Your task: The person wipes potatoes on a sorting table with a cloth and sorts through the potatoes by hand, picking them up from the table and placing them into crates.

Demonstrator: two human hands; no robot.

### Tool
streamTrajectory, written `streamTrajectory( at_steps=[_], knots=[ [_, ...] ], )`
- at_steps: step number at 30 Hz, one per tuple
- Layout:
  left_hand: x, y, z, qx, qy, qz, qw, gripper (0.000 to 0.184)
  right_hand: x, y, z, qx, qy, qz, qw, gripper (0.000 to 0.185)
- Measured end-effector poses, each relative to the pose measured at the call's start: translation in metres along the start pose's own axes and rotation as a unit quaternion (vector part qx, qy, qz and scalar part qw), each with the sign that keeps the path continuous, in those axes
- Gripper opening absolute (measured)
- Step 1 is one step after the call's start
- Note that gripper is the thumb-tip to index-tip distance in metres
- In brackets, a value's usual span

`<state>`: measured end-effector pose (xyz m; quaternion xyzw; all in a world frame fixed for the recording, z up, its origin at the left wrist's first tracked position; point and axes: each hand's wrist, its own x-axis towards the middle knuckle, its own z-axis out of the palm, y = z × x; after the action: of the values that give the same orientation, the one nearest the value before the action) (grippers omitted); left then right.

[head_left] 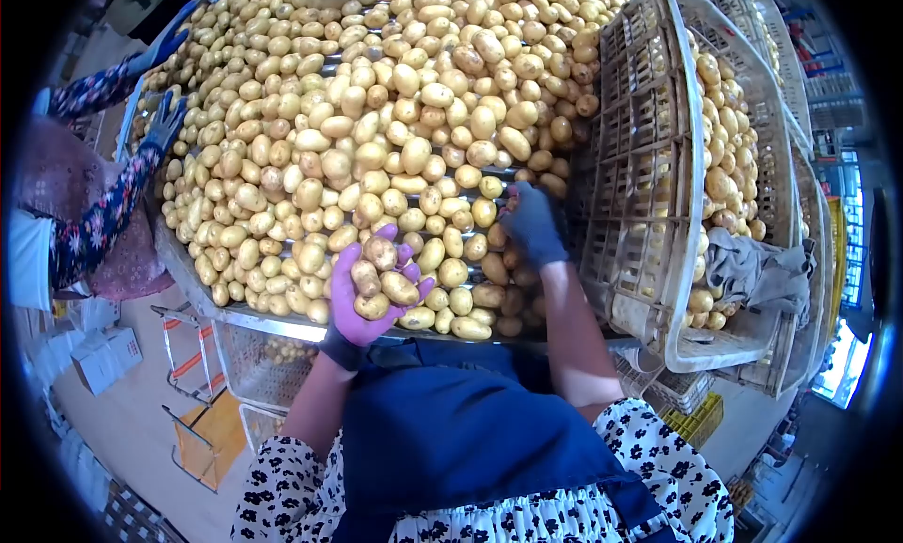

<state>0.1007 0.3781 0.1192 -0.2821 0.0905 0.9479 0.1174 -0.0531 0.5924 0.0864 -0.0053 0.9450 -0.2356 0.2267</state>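
Note:
My left hand [353,299], in a pink-purple glove, is palm up with its fingers curled around several potatoes [379,252]. It is over the near edge of a wide sorting table heaped with yellow potatoes [414,155]. Over to the right, my right hand [534,225] wears a dark grey glove and reaches down among the potatoes beside a plastic crate. Its fingers are curled inward, and whatever is under them is hidden. Metal rollers [451,156] show through gaps between the potatoes.
A dirty white crate [649,195] stands on edge at right, with potato-filled crates behind it and a grey cloth [757,270] over one. At left, a co-worker's gloved hands [167,120] touch the pile. Below are a crate [249,369] and a metal frame [193,355].

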Motion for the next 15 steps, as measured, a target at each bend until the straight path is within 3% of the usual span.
streamTrajectory(
  at_steps=[2, 3, 5, 6, 7, 9, 11, 13, 15],
  knots=[
    [-0.001, 0.0, -0.004, -0.014, -0.005, -0.007, 1.0, 0.048, -0.005, 0.0, -0.005, 0.039, 0.112, -0.079, 0.99, 0.035],
    [-0.003, -0.001, -0.004, -0.017, 0.002, -0.005, 1.0, 0.048, -0.007, 0.0, -0.006, 0.038, 0.104, -0.08, 0.991, 0.035],
    [-0.004, 0.001, -0.001, -0.006, -0.017, 0.002, 1.0, 0.048, -0.003, -0.002, -0.008, 0.019, 0.185, -0.233, 0.955, 0.034],
    [-0.001, 0.0, -0.007, -0.006, -0.035, -0.002, 0.999, 0.048, 0.016, 0.017, 0.006, 0.048, 0.085, -0.177, 0.979, 0.034],
    [-0.002, 0.001, -0.007, -0.001, -0.035, -0.004, 0.999, 0.048, 0.021, 0.017, 0.013, 0.052, 0.088, -0.175, 0.979, 0.034],
    [-0.001, -0.001, -0.007, 0.024, -0.023, -0.002, 0.999, 0.048, 0.033, 0.019, 0.018, -0.071, 0.053, -0.111, 0.99, 0.033],
    [-0.003, -0.002, -0.009, 0.016, -0.051, -0.004, 0.999, 0.049, 0.031, 0.02, 0.015, -0.077, 0.047, -0.105, 0.99, 0.032],
    [-0.004, -0.003, -0.009, -0.034, -0.031, -0.017, 0.999, 0.052, 0.021, 0.028, 0.014, 0.115, 0.053, -0.099, 0.987, 0.031],
    [-0.011, 0.002, -0.011, -0.048, -0.077, -0.011, 0.996, 0.053, -0.012, -0.005, -0.004, 0.163, 0.084, -0.127, 0.975, 0.031]
  ],
)
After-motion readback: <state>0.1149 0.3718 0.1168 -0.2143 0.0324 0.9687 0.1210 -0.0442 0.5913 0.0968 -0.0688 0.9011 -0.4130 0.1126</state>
